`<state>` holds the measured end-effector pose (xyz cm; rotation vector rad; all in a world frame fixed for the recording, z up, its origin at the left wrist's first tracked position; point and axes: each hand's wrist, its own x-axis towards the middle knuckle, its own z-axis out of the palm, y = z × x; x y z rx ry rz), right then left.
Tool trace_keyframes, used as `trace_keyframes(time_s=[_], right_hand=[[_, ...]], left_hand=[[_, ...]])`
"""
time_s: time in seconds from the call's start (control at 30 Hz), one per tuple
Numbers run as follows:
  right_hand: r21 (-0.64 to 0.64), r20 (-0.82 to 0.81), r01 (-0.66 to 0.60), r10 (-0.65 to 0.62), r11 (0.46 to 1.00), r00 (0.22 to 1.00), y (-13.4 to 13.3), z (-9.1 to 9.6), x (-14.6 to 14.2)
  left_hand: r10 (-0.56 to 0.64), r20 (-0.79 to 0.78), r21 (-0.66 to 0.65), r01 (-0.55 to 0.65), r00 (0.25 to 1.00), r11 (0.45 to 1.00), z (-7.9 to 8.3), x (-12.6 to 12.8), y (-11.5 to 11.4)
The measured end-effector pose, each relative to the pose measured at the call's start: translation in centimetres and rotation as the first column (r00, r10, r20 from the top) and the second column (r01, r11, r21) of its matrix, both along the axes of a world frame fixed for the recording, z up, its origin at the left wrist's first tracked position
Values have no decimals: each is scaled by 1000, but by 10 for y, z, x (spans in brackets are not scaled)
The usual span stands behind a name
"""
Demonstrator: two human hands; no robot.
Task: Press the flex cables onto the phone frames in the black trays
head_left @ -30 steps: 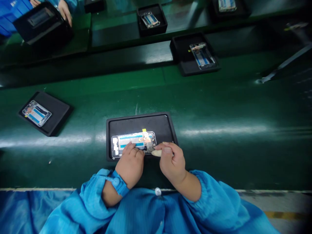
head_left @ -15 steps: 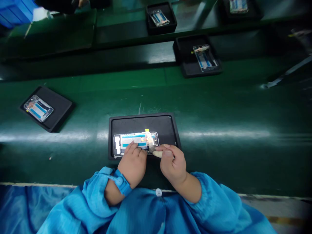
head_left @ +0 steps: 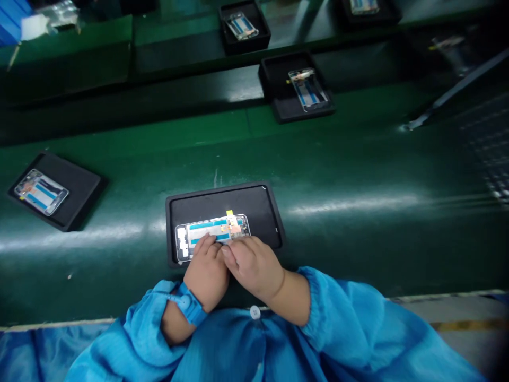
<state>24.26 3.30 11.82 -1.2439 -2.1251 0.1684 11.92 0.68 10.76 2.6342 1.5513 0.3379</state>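
A phone frame (head_left: pixel 212 229) with blue strips and a small yellow tab lies in a black tray (head_left: pixel 258 204) on the green belt in front of me. My left hand (head_left: pixel 207 271), with a blue wrist strap (head_left: pixel 186 305), has its curled fingers pressed on the frame's near edge. My right hand (head_left: pixel 252 264) lies right beside it, touching it. Its fingers are bent down over the frame's right part. Whatever is under those fingers is hidden. Both arms are in blue sleeves.
Another black tray (head_left: pixel 77 204) with a phone frame (head_left: pixel 40 192) sits at the left. Further trays with frames stand at the back (head_left: pixel 278 109) and on the far belt (head_left: pixel 228 42). A metal bar (head_left: pixel 449 93) slants at the right. The table's edge runs just below my wrists.
My right hand has slid left against my left hand and now covers the frame's right part. The pale tool seen in it before no longer shows. The view has shifted slightly right.
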Motion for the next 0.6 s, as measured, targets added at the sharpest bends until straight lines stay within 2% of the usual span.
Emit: trace_keyframes(time_s=[0.1,0.3,0.43,0.6], right_hand=[[29,-12,45,-44,999,999,1,-3,-3],[-120,-132,96,-112,988,985,1,-2,6],[-264,-296,166,-243,950,924,0,-5,13],[-292,-443,182,-301,939,845,-6,-16,18]], left_hand=[[-4,10,-33,4,1000,999,-4,-4,1],[36,84,0,-36,996,999,-8,-6,4],[64,80,5,-64,995,998,-7,-2,3],[86,82,25,-88,993,996,-8,2,3]])
